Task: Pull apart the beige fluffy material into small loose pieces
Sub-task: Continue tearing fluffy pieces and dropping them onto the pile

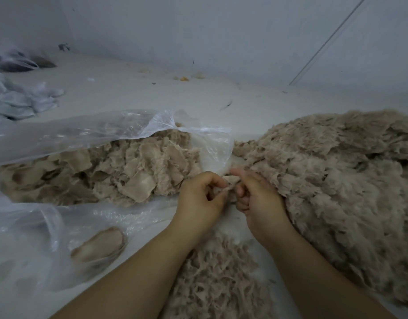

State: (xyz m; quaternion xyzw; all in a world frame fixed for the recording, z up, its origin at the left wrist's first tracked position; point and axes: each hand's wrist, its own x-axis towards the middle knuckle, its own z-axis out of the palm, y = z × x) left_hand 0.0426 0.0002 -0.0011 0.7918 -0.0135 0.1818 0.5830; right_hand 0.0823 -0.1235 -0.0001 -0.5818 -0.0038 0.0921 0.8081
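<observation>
Shredded tufts (218,279) lie nearest me, below my hands. My left hand (199,199) and right hand (259,201) each pinch one small beige scrap (229,184), I judge to tear it. Unpulled clumps sit in the plastic bag (106,132) left of my hands; the loose pile (336,180) lies right, its edge cut off.

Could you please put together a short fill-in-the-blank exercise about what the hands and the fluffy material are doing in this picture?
1. The left hand and the right hand pinch one small beige piece ____ them.
2. The clear plastic bag with flat chunks in it lies on the person's ____ side.
3. The large fluffy pile lies on the person's ____ side.
4. Shredded pieces lie between the two ____.

Missing words: between; left; right; forearms
</observation>
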